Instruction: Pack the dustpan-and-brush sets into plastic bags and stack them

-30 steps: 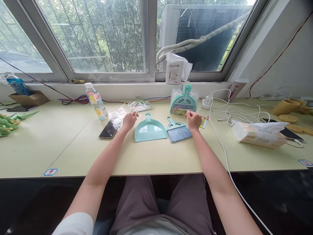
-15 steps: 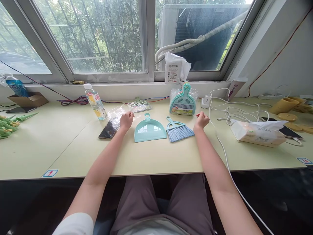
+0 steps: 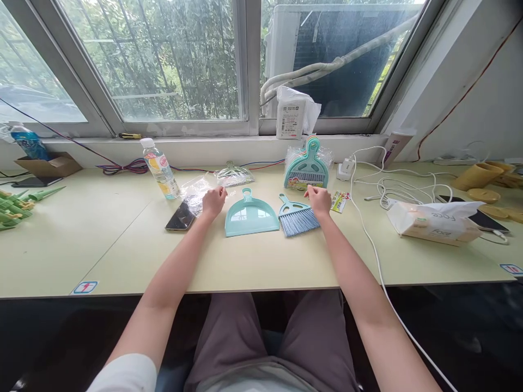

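My left hand (image 3: 214, 201) rests on the table in a loose fist, beside the clear plastic wrap (image 3: 195, 191) and the black phone (image 3: 181, 216). A mint-green dustpan (image 3: 251, 219) lies flat between my hands. Just right of it is a small hand brush (image 3: 298, 219) with blue-grey bristles and a mint handle. My right hand (image 3: 319, 200) is closed over the brush's right end, fingers curled; I see nothing in it. A small yellow-green printed card (image 3: 339, 201) lies to the right of that hand.
Behind stands a packaged stack of dustpan sets (image 3: 307, 170). A bottle (image 3: 160, 169) is at the left. White cables (image 3: 402, 188) and a tissue pack (image 3: 433, 222) lie at the right, with one cable crossing the table's front edge. Green toy-like pieces (image 3: 20, 208) lie far left.
My right hand has moved left, from over the printed card to the brush's right end, uncovering the card. My left hand, the dustpan and the brush stay in place.
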A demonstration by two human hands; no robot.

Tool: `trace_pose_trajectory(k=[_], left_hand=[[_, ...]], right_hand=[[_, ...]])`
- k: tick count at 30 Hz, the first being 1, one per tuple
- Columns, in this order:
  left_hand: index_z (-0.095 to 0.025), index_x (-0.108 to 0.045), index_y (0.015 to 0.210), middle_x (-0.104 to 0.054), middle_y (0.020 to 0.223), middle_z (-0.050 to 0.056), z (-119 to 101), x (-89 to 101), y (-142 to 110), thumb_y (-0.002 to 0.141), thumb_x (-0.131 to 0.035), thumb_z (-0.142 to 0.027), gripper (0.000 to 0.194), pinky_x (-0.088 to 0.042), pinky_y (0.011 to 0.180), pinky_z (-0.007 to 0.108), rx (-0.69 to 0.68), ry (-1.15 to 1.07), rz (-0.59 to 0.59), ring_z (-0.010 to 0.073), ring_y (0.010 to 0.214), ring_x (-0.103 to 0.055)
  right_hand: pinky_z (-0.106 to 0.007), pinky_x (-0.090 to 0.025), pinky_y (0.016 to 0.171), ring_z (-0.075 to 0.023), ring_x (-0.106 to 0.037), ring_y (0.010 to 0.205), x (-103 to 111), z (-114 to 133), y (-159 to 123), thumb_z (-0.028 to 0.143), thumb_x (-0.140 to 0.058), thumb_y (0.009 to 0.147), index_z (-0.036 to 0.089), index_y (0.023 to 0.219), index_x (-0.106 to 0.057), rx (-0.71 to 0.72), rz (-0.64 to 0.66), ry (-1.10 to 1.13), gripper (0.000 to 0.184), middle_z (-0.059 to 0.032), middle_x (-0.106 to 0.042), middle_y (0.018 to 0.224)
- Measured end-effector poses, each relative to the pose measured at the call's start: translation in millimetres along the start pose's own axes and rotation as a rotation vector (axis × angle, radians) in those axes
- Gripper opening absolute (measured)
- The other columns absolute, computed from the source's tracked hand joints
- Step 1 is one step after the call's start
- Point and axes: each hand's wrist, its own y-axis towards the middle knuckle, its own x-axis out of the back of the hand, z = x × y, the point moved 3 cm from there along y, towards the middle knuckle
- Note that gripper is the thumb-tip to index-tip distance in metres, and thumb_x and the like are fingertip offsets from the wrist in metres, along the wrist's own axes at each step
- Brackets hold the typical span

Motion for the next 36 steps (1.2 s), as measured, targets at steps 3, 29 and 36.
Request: trace_pose_trajectory(k=[3,29,36], left_hand=[[-0.022,-0.066,0.082,-0.067,0.069,0.005,-4,-0.4,-1,0.092,-0.034,-0.035,0.036,-0.035,0.062,0.028,-0.026,0.034,0.02,0.0217,0.074,-0.061],[-0.02,-0.051,0.053,-0.059,0.06,0.005,-60,-5.0,-31,0.086,-0.04,-0.033,0.038,-0.027,0.055,0.029,-0.238,0.137,0.335,0.0175,0.06,-0.052],[-0.019,-0.051,0.054,-0.059,0.057,0.002,-105,-18.9,-65,0.093,-0.036,-0.042,0.048,-0.033,0.059,0.026,-0.52,-0.062,0.5,0.0132,0.055,-0.049]], right_hand=[[-0.03,-0.041,0.068,-0.0212,-0.06,0.076,-12,15,-13,0.045,-0.041,0.089,0.019,0.072,-0.069,0.14,0.137,-0.258,0.041,-0.0084,-0.067,0.076],[-0.028,-0.041,0.072,-0.0199,-0.06,0.092,-20,39,-28,0.045,-0.058,0.076,0.023,0.086,-0.065,0.265,0.295,-0.274,0.025,-0.0042,-0.065,0.101],[-0.027,-0.04,0.073,-0.0191,-0.06,0.092,-26,57,-51,0.041,-0.063,0.075,0.024,0.083,-0.064,0.385,0.428,-0.309,0.019,-0.0014,-0.068,0.098]])
